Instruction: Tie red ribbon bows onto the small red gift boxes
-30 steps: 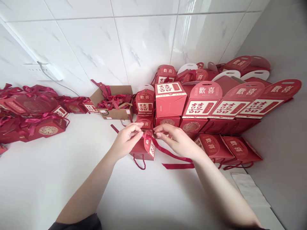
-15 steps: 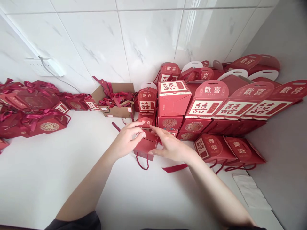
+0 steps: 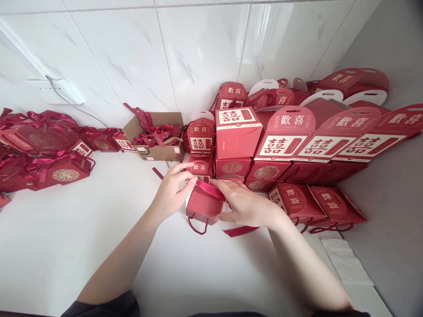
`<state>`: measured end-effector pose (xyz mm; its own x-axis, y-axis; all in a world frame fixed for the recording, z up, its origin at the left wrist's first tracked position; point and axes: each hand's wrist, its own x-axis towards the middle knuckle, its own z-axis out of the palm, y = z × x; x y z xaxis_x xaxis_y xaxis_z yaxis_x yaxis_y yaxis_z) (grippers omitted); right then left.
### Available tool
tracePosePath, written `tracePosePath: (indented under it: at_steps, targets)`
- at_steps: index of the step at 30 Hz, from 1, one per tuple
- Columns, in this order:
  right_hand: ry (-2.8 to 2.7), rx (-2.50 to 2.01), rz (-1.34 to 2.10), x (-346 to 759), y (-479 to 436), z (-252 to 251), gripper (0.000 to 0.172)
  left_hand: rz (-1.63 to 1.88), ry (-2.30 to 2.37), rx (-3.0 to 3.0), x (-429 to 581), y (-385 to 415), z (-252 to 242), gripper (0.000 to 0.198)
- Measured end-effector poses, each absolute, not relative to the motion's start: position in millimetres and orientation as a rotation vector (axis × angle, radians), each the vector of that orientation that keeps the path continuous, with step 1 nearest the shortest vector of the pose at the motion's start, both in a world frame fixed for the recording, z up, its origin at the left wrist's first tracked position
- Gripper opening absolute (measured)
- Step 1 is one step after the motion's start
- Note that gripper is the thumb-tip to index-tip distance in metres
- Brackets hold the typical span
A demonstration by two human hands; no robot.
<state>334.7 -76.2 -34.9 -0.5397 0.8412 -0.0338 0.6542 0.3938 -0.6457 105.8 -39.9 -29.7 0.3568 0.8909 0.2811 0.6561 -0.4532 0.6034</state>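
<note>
A small red gift box [image 3: 203, 202] with a twisted cord handle [image 3: 197, 230] sits on the white counter between my hands. Across its top runs a shiny red ribbon [image 3: 210, 189]. My left hand [image 3: 173, 190] pinches the ribbon's left end between thumb and fingertips. At the box's right side is my right hand [image 3: 246, 203], its fingertips against the ribbon and its thumb apart, low by the box's front corner. A flat dark red ribbon tail [image 3: 239, 231] lies on the counter below the right hand.
Red gift boxes [image 3: 280, 136] with cream labels are stacked against the wall at right. An open cardboard box [image 3: 158, 152] of ribbons stands behind my left hand. Ribbon-tied boxes [image 3: 62, 174] are piled at far left. White paper [image 3: 345, 259] lies at the right edge.
The red ribbon now shows raised across the box top, its left end in my left hand's pinch. My right hand has shifted slightly right and down, uncovering more of the box.
</note>
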Motion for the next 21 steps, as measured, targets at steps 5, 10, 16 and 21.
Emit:
tracePosePath:
  at_steps: [5, 10, 16, 21]
  targets:
    - [-2.135, -1.048, 1.187, 339, -75, -27, 0.048, 0.692, 1.205, 2.095, 99, -42, -14, 0.027]
    - [-1.679, -0.814, 1.324, 319, -64, -42, 0.01, 0.617, 1.197, 2.111, 99, -45, -12, 0.027]
    - [-1.759, -0.913, 1.278, 310, -62, -53, 0.008, 0.32, 1.245, 1.931, 84, -40, -15, 0.034]
    - [-1.81, -1.031, 1.325, 304, -59, -64, 0.017, 0.338, 1.219, 1.91, 82, -37, -15, 0.03]
